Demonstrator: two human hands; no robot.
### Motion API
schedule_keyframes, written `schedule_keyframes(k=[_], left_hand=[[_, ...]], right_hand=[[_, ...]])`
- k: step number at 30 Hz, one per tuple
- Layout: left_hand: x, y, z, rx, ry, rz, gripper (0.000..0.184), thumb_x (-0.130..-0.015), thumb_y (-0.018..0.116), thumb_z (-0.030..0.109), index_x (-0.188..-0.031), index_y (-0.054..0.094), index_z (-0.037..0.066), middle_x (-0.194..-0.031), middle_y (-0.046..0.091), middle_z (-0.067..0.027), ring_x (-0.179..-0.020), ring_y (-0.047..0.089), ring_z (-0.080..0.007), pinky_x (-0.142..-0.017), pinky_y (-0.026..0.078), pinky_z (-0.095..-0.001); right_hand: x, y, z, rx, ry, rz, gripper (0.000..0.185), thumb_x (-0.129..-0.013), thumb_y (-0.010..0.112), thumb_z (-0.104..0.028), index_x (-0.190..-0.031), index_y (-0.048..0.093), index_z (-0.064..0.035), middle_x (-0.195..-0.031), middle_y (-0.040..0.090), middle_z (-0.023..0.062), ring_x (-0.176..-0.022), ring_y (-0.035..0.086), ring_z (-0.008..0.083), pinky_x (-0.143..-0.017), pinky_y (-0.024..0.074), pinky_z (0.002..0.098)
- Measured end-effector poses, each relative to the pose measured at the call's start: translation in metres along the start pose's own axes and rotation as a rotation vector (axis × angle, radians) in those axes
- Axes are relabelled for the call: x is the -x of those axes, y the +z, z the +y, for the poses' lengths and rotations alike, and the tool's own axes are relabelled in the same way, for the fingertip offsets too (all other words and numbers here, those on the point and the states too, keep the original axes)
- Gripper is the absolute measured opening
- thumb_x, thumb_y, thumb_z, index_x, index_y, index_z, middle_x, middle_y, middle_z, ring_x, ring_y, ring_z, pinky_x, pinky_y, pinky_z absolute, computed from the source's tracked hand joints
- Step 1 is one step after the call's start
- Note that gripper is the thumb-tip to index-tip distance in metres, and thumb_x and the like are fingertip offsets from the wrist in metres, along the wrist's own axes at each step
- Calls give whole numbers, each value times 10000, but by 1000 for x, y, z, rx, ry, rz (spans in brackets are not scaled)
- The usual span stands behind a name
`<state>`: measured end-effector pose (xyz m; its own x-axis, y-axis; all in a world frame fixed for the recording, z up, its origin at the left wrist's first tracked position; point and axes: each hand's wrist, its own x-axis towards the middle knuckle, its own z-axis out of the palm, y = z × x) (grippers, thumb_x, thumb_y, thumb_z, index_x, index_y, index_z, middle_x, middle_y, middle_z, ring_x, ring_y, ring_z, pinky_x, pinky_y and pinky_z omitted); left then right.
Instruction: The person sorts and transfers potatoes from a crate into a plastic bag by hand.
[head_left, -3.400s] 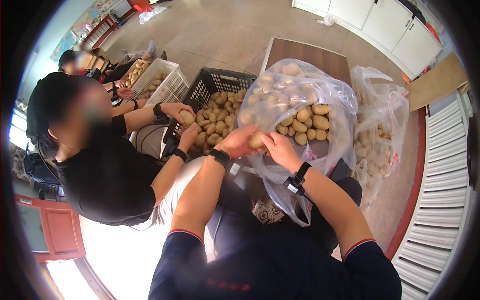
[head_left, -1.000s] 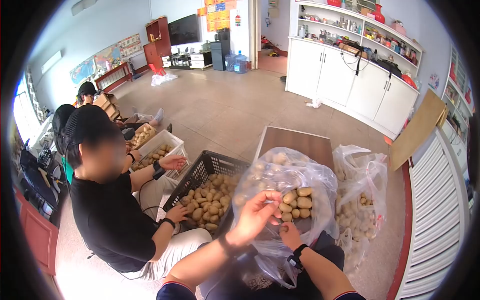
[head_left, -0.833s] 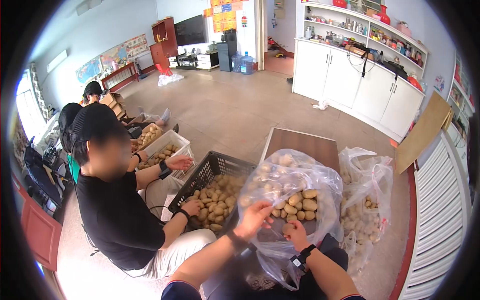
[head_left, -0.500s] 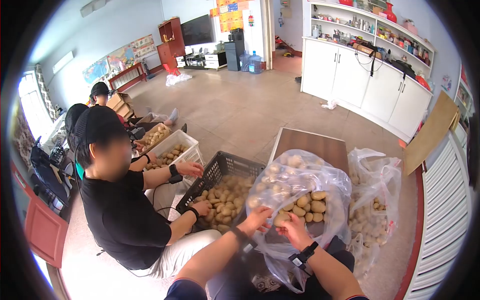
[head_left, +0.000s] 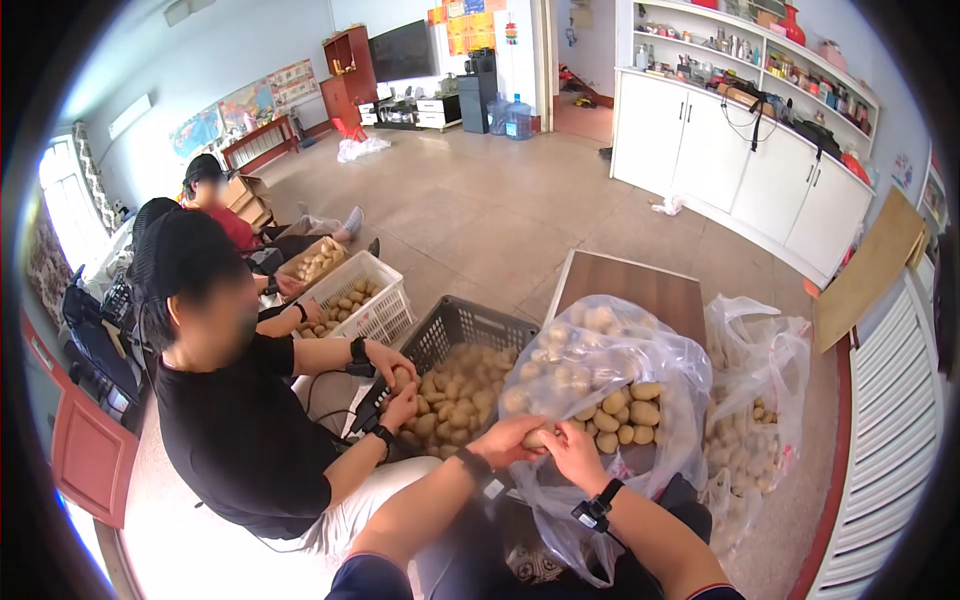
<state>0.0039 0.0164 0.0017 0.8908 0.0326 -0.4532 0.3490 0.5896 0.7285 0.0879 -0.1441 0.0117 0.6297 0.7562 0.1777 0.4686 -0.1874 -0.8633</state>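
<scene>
1. My left hand (head_left: pixel 508 441) curled round one side of a single potato (head_left: pixel 540 438), and my right hand (head_left: pixel 575 452) pinched it from the three o'clock side, so both sets of fingers were closed on it.
2. The potato was held up at the eight o'clock edge of a clear plastic bag (head_left: pixel 675 345); I could not tell whether it brushed the plastic.
3. As I judged it, this one was partway through being handled: picked out and gripped, but not set down.
4. Plenty more was left, by the look of it: loose potatoes (head_left: pixel 625 412) filled the bag's opening at two o'clock from my hands, and others showed dimly through the plastic.
5. At ten o'clock a black crate (head_left: pixel 487 318) held a large heap, though I could not tell which of those had been through anyone's hands. A co-worker (head_left: pixel 240 430) at nine o'clock had both hands on another potato.
6. My potato looked pale tan, rounded and smooth in outline. My fingers covered much of it, and any marks on its skin were too small to make out.
</scene>
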Motion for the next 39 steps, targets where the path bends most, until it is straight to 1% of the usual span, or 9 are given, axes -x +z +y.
schedule_keyframes(k=[6,15,18,21,23,30,36,38,39], left_hand=[[-6,-20,10,131,112,180,262,-970,524,312,-1091,587,88,-904,650,-51,-682,616,-152,-593,518,-263],[-17,-82,-18,-84,381,568,256,-964,508,259,-1139,555,77,-1037,616,-118,-838,615,-257,-684,548,-364],[-22,-109,-28,268,280,527,251,-959,510,247,-1138,542,75,-1033,606,-120,-832,601,-257,-696,548,-375],[-24,-124,-39,-381,538,517,251,-950,515,221,-1155,523,76,-1035,590,-124,-823,595,-274,-683,549,-377],[-29,-129,-34,269,289,621,252,-943,518,192,-1167,513,77,-1083,566,-120,-819,595,-285,-680,555,-377],[-28,-133,-38,227,302,676,298,-944,507,148,-1231,490,73,-1206,511,-124,-951,567,-292,-712,565,-395],[-34,-171,-66,-720,553,549,357,-945,474,57,-1300,437,63,-1284,453,-97,-1102,500,-305,-760,573,-430],[-28,-150,-47,135,299,712,354,-952,502,131,-1301,468,80,-1268,482,-112,-1072,514,-291,-761,562,-433],[-28,-147,-43,136,290,712,354,-952,502,131,-1301,468,80,-1268,482,-112,-1072,514,-291,-761,562,-433]], right_hand=[[-2,1,72,146,13,179,229,-871,625,-209,-988,587,-16,-890,630,192,-850,618,358,-725,482,432],[2,-27,110,652,78,214,448,-733,712,-141,-1125,520,-37,-1167,502,183,-1026,511,384,-856,449,465],[0,-32,96,729,57,192,498,-718,726,-140,-1162,513,-64,-1187,491,166,-1035,496,385,-878,437,465],[1,-32,88,749,84,162,547,-712,732,-145,-1208,506,-95,-1180,495,164,-1033,493,393,-893,427,462],[1,-31,85,777,100,145,576,-710,735,-149,-1233,500,-111,-1178,494,168,-1030,495,397,-896,425,462],[3,-29,101,867,98,65,574,-728,729,-177,-1239,471,-130,-1176,473,179,-1029,506,403,-861,452,483],[20,-29,104,785,193,26,564,-765,696,-158,-1262,429,-146,-1175,464,180,-1070,520,386,-783,517,476],[25,-29,107,778,227,15,556,-775,688,-151,-1264,424,-149,-1180,462,178,-1067,528,382,-766,528,476],[28,-28,109,805,204,38,519,-788,660,-139,-1256,437,-153,-1174,469,170,-1040,542,381,-761,527,478]])
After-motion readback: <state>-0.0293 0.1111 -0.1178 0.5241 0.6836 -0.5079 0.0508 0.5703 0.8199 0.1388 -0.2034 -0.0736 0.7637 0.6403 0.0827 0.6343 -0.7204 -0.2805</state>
